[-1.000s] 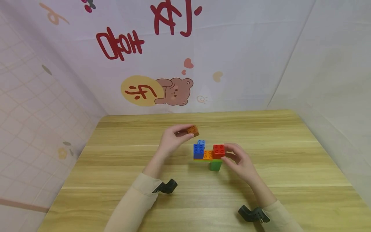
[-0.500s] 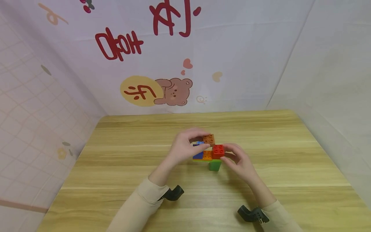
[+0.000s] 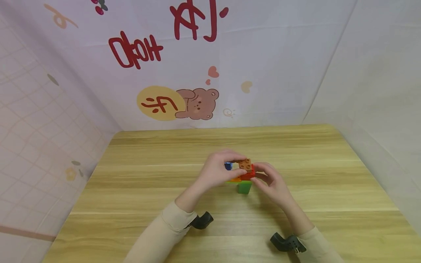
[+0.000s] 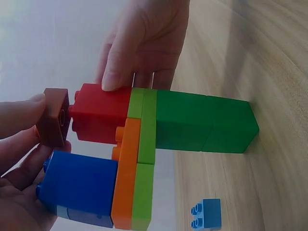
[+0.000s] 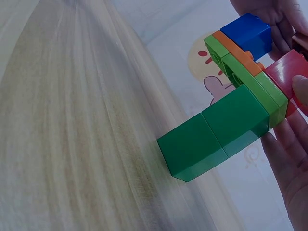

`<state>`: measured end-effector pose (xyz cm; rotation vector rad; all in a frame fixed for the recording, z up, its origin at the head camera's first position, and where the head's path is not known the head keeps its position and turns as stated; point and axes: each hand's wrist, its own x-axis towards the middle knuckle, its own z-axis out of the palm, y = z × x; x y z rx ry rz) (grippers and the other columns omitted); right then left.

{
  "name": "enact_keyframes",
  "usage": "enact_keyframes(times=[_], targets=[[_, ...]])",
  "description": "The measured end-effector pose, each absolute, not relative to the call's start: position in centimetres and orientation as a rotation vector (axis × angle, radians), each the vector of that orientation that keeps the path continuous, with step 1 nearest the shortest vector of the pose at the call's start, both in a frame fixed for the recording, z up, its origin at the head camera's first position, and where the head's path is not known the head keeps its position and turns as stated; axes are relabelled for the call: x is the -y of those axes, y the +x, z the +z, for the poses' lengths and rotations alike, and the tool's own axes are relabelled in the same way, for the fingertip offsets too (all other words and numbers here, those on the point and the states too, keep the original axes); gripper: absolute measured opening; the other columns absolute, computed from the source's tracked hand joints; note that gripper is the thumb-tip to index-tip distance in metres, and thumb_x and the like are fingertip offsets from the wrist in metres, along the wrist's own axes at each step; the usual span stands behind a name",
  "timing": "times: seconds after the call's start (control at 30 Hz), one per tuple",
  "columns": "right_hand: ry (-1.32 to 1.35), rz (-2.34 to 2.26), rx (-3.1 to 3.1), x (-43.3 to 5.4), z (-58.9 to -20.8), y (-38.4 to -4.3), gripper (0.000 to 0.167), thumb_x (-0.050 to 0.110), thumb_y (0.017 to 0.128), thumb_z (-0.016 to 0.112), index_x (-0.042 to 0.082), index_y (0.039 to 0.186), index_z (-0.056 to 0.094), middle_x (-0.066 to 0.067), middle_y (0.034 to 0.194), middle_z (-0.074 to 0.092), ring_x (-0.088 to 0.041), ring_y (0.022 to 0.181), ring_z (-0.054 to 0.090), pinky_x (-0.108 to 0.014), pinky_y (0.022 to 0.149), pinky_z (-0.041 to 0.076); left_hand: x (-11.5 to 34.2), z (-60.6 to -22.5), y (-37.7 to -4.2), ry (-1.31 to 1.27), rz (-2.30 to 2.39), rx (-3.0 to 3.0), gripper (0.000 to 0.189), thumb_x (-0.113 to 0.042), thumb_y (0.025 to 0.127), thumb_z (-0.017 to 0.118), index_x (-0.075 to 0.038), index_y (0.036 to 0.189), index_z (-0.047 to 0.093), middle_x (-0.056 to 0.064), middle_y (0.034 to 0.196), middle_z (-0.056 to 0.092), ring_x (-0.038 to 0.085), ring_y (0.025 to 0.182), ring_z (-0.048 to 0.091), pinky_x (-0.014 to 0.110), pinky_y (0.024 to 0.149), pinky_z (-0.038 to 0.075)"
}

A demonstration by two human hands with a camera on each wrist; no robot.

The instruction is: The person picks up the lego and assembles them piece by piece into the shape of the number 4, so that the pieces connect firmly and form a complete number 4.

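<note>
My left hand (image 3: 215, 171) pinches a brown toy building brick (image 3: 245, 165) between thumb and fingers, right at the studs of a red brick (image 4: 103, 113). From the other side my right hand (image 3: 273, 184) grips the red brick by its sides. That brick sits on lime green plates (image 4: 147, 127), which top a column of two dark green bricks (image 4: 180, 120) standing on the table. An orange plate (image 4: 127, 173) lies on the lime layer beside the red brick and carries a blue brick (image 4: 82, 185). The left hand partly hides the blue brick in the head view.
A small light blue brick (image 4: 211, 213) rests on the wooden table (image 3: 138, 190) behind the structure. White printed cloth (image 3: 269, 73) hangs along the table's back and sides. A black wrist mount (image 3: 202, 221) sits at the left cuff, another mount (image 3: 284, 243) at the right.
My left hand has carried the brown brick right and toward me, from left of the structure to over the red brick. My right hand has kept its grip on the red brick.
</note>
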<state>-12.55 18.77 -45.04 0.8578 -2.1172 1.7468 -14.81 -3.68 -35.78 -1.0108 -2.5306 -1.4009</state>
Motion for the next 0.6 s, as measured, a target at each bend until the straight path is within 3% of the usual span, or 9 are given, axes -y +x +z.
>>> enact_keyframes(times=[0.6], targets=[[0.857, 1.756, 2.141, -18.81, -44.95, -12.55, 0.047, -0.023, 0.082, 0.065, -0.008, 0.126, 0.057, -0.007, 0.121, 0.059, -0.013, 0.112, 0.058, -0.028, 0.092, 0.052, 2.75, -35.44, -15.25, -1.01, -1.372, 2.631, 0.032, -0.02, 0.082, 0.083, -0.013, 0.112, 0.076, -0.005, 0.105, 0.073, 0.009, 0.103, 0.063, 0.028, 0.093, 0.048]])
